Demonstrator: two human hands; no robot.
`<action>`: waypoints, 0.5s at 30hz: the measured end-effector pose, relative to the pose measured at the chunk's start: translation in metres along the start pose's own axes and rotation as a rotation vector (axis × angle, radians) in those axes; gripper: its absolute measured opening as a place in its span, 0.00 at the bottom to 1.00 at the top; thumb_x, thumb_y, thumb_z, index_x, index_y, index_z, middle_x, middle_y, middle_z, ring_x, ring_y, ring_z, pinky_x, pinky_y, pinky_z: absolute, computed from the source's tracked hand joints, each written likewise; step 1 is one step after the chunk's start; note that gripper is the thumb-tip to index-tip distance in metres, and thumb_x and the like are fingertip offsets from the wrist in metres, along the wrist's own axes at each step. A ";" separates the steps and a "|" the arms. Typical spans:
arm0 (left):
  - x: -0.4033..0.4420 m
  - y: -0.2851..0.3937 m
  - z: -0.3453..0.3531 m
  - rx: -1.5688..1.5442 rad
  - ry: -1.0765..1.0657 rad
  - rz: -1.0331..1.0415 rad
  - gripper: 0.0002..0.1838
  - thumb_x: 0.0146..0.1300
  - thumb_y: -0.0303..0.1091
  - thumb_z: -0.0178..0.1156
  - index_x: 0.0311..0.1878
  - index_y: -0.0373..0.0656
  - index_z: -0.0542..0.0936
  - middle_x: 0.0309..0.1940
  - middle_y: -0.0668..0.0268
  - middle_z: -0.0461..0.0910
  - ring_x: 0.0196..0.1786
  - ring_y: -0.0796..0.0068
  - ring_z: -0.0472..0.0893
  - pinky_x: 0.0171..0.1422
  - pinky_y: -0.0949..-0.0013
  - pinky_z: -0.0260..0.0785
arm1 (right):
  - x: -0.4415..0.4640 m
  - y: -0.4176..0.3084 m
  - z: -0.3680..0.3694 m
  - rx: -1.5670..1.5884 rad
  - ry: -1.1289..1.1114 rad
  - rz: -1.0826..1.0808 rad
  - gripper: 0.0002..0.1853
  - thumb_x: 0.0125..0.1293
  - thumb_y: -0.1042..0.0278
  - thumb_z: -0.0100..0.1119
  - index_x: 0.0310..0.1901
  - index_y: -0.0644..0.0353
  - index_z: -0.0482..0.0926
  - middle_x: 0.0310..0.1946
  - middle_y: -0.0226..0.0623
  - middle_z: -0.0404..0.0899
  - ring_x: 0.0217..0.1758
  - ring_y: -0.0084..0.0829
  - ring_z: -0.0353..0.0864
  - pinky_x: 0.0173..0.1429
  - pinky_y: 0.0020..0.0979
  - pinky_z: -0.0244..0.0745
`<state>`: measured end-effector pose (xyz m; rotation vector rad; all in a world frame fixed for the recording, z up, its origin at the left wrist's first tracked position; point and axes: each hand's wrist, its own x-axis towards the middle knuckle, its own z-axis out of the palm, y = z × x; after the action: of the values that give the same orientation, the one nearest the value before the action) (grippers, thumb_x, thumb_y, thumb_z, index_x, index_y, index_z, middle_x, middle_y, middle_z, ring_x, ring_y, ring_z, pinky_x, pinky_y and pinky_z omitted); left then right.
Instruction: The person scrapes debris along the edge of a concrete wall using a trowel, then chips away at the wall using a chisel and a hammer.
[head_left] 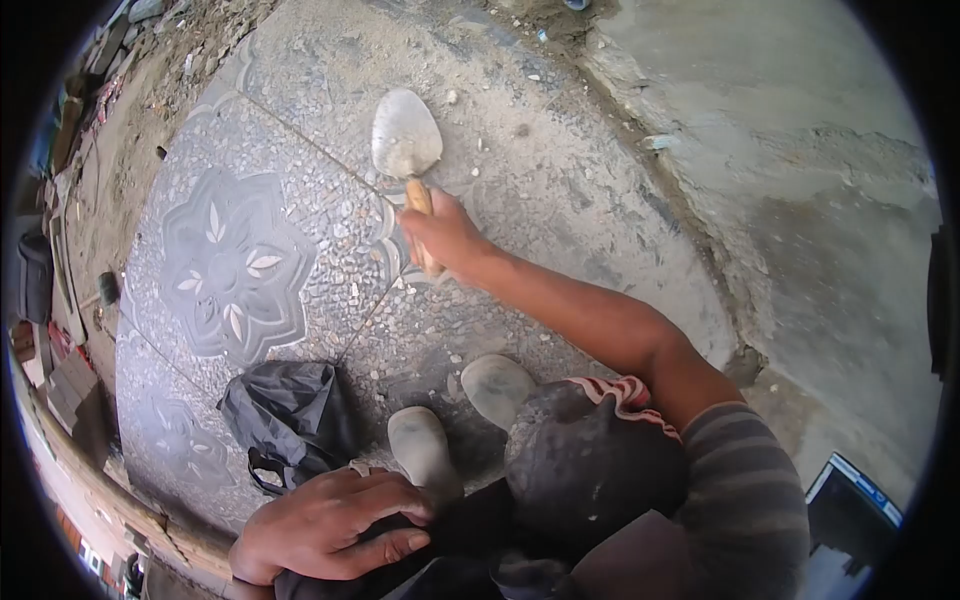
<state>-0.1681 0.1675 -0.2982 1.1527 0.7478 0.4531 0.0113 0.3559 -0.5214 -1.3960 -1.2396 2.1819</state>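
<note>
Trowel [407, 130] clamped in right hand [446, 238], open floor [540, 190] around, broken edge [692, 218] well apart, left hand [335, 522] open

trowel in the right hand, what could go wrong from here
The trowel in the right hand could scratch or chip the patterned paving if its edge catches. Loose grit scattered there might make the left boot or right boot slip. The black bag lies close to the left boot, so a step could snag it.

Two hands [445, 235], one trowel [407, 132], two shoes [422, 450], one black bag [290, 410].
</note>
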 end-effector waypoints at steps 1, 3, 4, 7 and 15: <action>-0.001 0.002 0.004 0.008 0.013 0.006 0.13 0.70 0.39 0.66 0.49 0.40 0.80 0.41 0.56 0.83 0.42 0.52 0.85 0.47 0.57 0.77 | 0.019 -0.022 0.017 0.076 0.001 -0.016 0.12 0.69 0.65 0.60 0.44 0.63 0.69 0.28 0.35 0.75 0.22 0.25 0.75 0.25 0.30 0.70; -0.007 0.005 0.010 0.022 0.017 0.006 0.13 0.70 0.39 0.66 0.49 0.40 0.80 0.41 0.56 0.83 0.42 0.53 0.85 0.47 0.57 0.77 | 0.009 -0.043 0.020 0.087 0.021 -0.095 0.13 0.68 0.66 0.60 0.46 0.64 0.70 0.29 0.34 0.75 0.23 0.25 0.75 0.28 0.30 0.71; -0.010 0.006 0.014 0.026 0.025 0.008 0.13 0.70 0.38 0.66 0.49 0.40 0.80 0.41 0.56 0.83 0.42 0.53 0.85 0.47 0.58 0.77 | -0.007 -0.044 0.008 0.054 0.040 -0.121 0.13 0.68 0.67 0.60 0.46 0.64 0.70 0.30 0.34 0.75 0.24 0.24 0.75 0.29 0.29 0.72; -0.013 0.008 0.020 0.086 0.074 0.032 0.13 0.69 0.38 0.66 0.49 0.41 0.80 0.40 0.57 0.83 0.41 0.53 0.85 0.46 0.58 0.77 | -0.075 -0.009 -0.062 -0.061 0.222 -0.161 0.11 0.68 0.66 0.60 0.45 0.63 0.71 0.24 0.33 0.75 0.22 0.22 0.75 0.25 0.28 0.70; 0.014 0.025 0.018 0.111 -0.070 0.015 0.12 0.69 0.32 0.66 0.48 0.34 0.81 0.40 0.53 0.84 0.42 0.52 0.86 0.44 0.58 0.78 | -0.262 0.100 -0.257 0.172 1.205 0.252 0.05 0.65 0.70 0.57 0.40 0.59 0.74 0.25 0.32 0.72 0.21 0.27 0.72 0.24 0.30 0.73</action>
<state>-0.1438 0.1742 -0.2749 1.2721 0.7108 0.3853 0.3790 0.2672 -0.4831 -2.2721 -0.4097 1.0357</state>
